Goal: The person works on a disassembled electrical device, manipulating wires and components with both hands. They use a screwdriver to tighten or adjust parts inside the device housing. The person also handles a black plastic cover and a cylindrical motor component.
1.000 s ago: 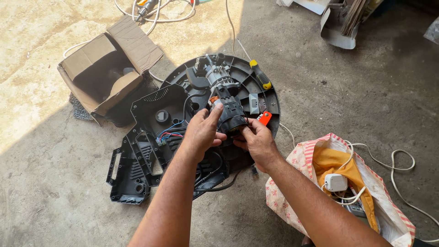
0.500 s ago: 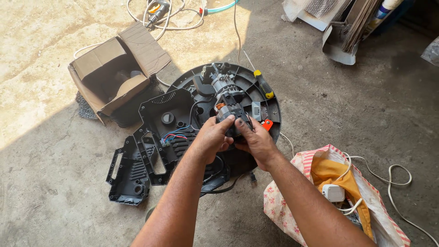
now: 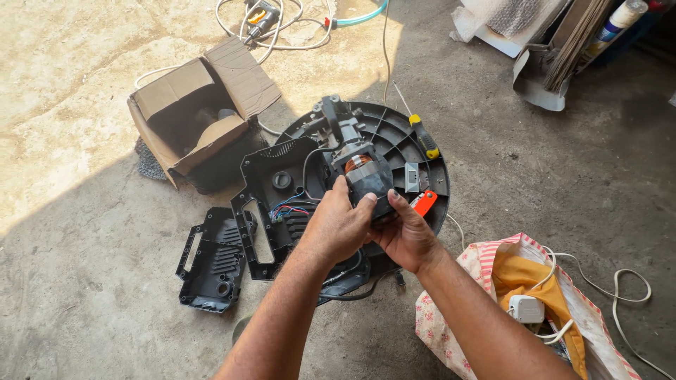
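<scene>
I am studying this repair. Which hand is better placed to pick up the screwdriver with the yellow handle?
Probably the right hand. The screwdriver lies on the round base's right side, nearer to it. Both hands grip the motor, and the left hand would have to cross over.

Rough concrete floor (image 3: 84,309); sunlit patch (image 3: 63,63) upper left, rest shaded; cardboard sheets (image 3: 574,42) top right.

Concrete floor (image 3: 91,91) — cardboard box (image 3: 201,105), round housing (image 3: 415,151), bag (image 3: 535,281).
</scene>
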